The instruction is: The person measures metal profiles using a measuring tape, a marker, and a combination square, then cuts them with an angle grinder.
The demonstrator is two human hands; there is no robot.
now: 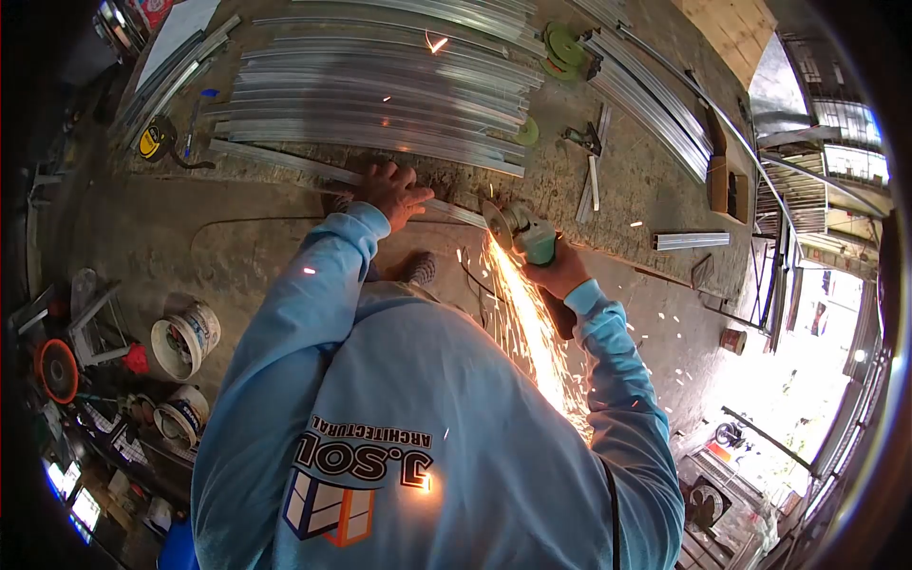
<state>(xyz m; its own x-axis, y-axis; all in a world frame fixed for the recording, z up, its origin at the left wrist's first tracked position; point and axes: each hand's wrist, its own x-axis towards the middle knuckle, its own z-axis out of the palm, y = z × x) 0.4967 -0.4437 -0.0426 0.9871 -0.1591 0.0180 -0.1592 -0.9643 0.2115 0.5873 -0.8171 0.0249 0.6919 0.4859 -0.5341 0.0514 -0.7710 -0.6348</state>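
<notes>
My left hand (391, 195) presses down over a thin metal bar (285, 163) at the near edge of the workbench (608, 237), its fingers curled around the bar. An angle grinder (538, 243) with a teal body is gripped in my right hand (560, 270). The grinder's disc (497, 224) meets the bar near its right end. From that contact a bright stream of sparks (532, 323) pours down toward the floor, past my right forearm. Part of the grinder is hidden by my right hand.
Many metal profiles (370, 95) lie across the bench, and more profiles (655, 109) lie at right. Green discs (562, 49), a tape measure (157, 139) and a short profile piece (691, 240) rest there too. Buckets (186, 340) stand on the floor at left.
</notes>
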